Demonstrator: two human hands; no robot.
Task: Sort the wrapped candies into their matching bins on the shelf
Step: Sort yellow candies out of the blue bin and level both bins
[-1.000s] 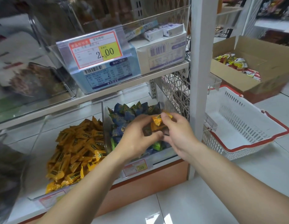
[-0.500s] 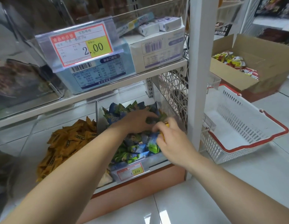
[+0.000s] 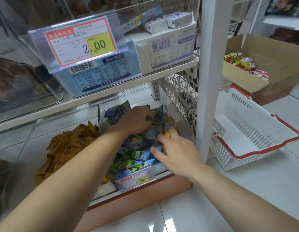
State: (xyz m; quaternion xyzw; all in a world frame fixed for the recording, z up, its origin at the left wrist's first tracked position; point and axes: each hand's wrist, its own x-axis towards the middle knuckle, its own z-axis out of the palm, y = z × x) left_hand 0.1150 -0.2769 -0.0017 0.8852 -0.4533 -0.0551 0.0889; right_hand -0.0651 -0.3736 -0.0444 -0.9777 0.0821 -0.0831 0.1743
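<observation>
Both hands are down in the right-hand clear bin (image 3: 162, 167) on the lower shelf, which is heaped with blue and green candies (image 3: 137, 158). The right hand (image 3: 175, 153) lies near the front of the heap with its fingers curled, and a yellow candy (image 3: 167, 135) pokes out between them, pinched there. That is a stray that looks to belong with the yellow pile (image 3: 70, 144) in the bin to the left (image 3: 25, 139). The left hand (image 3: 137, 121) reaches deeper in, fingertips bent down into the wrappers. I cannot tell whether they have closed on a piece or are only raking through. These candies are probably very light, with a firm lump inside thin, glossy film that crinkles and slides easily, so a loose hold could let one slip back into the heap. The safer place to take hold is likely across the thick middle with thumb and fingertip. The flat sealed end would fold and pull free.
</observation>
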